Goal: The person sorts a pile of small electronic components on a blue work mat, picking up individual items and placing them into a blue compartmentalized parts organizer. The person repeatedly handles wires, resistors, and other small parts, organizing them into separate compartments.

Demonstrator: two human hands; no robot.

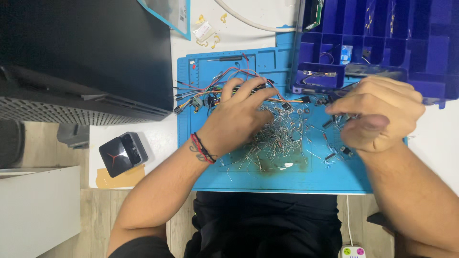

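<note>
1. The person is leaning over a blue work mat (330,179) that is lying on a white table (153,138). Its raised edge is most likely keeping small parts from rolling off.

2. The left hand (236,117) is lying palm down on the mat with its fingers spread open, pressing on a bundle of coloured jumper wires (210,86) and a dark strip-like part beneath the fingertips. It is probably pinning them so they are not shifting. What sits under the palm cannot be told.

3. The right hand (375,112) is curling into a loose fist just above the mat's right side, thumb against the index finger as if pinching something small. Whatever it may be gripping is hidden, so what it is holding cannot be told.

4. A heap of loose wire-legged components (282,141) is lying in the middle of the mat, between the two hands and touching the left fingers, within easy reach of both.

5. A dark blue compartment organiser (420,52) is standing open at the mat's upper right corner, just behind the right hand, presumably so parts are near at hand.

6. A black monitor (95,52) is filling the upper left, and a small black box (123,153) is sitting on the table left of the mat, well apart from the hands.
</note>
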